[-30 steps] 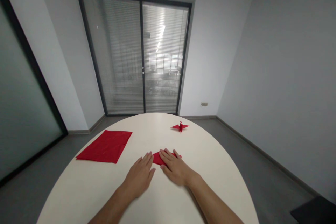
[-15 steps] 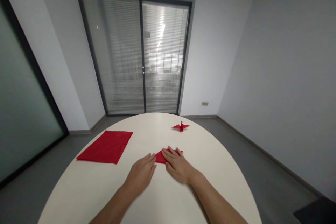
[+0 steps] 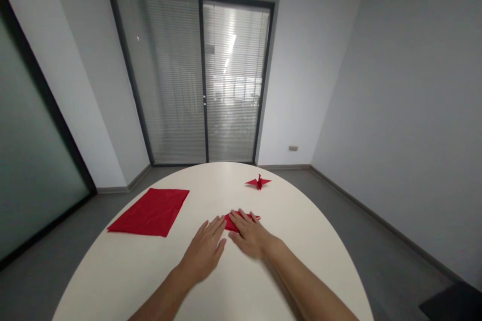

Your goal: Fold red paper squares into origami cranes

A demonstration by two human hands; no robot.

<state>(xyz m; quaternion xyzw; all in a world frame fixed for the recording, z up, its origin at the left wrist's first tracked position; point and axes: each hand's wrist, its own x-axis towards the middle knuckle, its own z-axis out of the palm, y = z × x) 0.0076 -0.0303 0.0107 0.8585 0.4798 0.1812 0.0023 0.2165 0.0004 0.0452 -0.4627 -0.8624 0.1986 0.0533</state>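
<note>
A small folded red paper (image 3: 229, 223) lies on the table in front of me, largely covered by my hands. My right hand (image 3: 250, 234) rests flat over it with the fingers spread; a thin red point of the paper sticks out past its fingertips on the right. At the paper's left edge, the outstretched fingertips of my left hand (image 3: 206, 250) touch it, thumb apart. Farther back stands a finished red paper crane (image 3: 259, 182), its wings out to both sides.
A larger red paper sheet (image 3: 152, 212) lies flat at the left side of the round, cream table (image 3: 222, 175). Behind the table are glass panels with blinds (image 3: 173, 85). A dark object (image 3: 455, 303) is on the floor at the lower right.
My right hand has slid slightly left over the folded paper, covering more of its middle. My left fingers have shifted a little up and right. The crane and the large sheet stay put.
</note>
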